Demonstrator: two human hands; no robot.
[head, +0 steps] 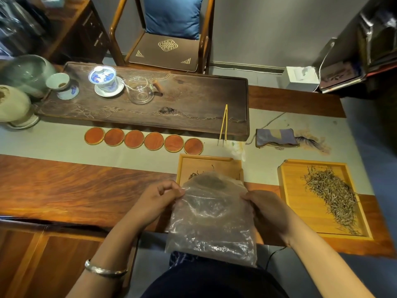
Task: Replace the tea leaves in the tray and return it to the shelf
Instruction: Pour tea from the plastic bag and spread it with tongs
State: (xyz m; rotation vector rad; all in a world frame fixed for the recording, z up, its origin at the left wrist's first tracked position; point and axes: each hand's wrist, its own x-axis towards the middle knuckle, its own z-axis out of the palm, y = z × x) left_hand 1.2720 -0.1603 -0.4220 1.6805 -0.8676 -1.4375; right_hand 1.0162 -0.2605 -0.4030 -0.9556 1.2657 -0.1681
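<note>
I hold a clear plastic bag over the table's near edge, in front of me. My left hand pinches its upper left edge and my right hand grips its upper right side. Dark tea leaves show through the bag near its top. Behind the bag lies a small wooden tray with a few dark leaves on it, partly hidden by the bag. To the right sits a second, yellow wooden tray carrying a long heap of pale tea leaves.
A dark tea board at the back carries a lidded blue-and-white cup, a glass pitcher and a small cup. Several round red coasters line up before it. Yellow tongs, a folded cloth and jars at left.
</note>
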